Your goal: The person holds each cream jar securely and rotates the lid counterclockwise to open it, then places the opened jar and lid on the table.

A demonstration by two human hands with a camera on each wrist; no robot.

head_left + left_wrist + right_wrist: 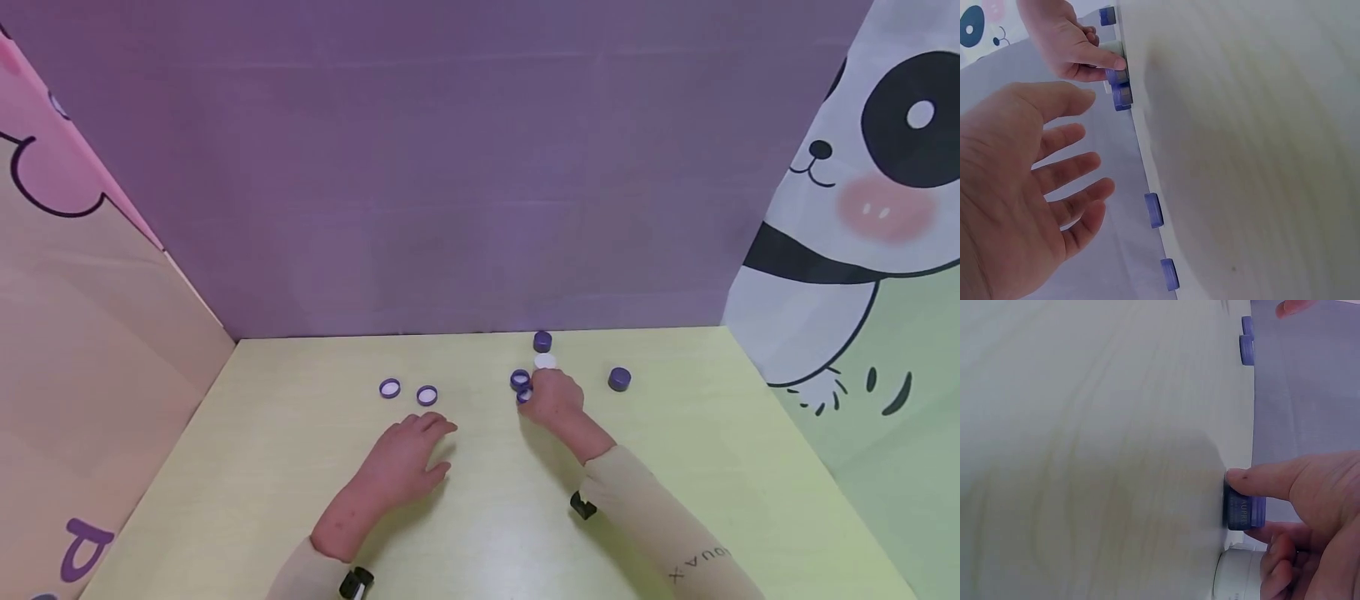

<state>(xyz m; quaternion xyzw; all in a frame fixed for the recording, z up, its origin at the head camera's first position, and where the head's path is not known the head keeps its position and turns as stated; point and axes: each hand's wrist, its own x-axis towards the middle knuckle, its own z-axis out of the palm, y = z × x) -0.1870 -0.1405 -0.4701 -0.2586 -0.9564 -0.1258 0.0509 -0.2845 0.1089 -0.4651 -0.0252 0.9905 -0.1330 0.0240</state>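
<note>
My right hand (557,398) pinches a small purple jar (1242,511) between thumb and fingers, low at the table. Printed letters show on the jar's side in the right wrist view. Right beside it stands another purple jar (520,380) with a round rim facing up. Behind the right hand is a white jar (1238,575), partly covered by the curled fingers. My left hand (401,462) hovers over the table, fingers apart and holding nothing. Beyond its fingertips lie two shallow purple caps (389,388) (1154,210), white inside.
One purple jar (542,342) stands at the table's back edge behind the white one. Another purple jar (619,379) is to the right of my right hand. A purple backdrop (480,183) and printed side panels (825,333) enclose the pale wooden table (480,550).
</note>
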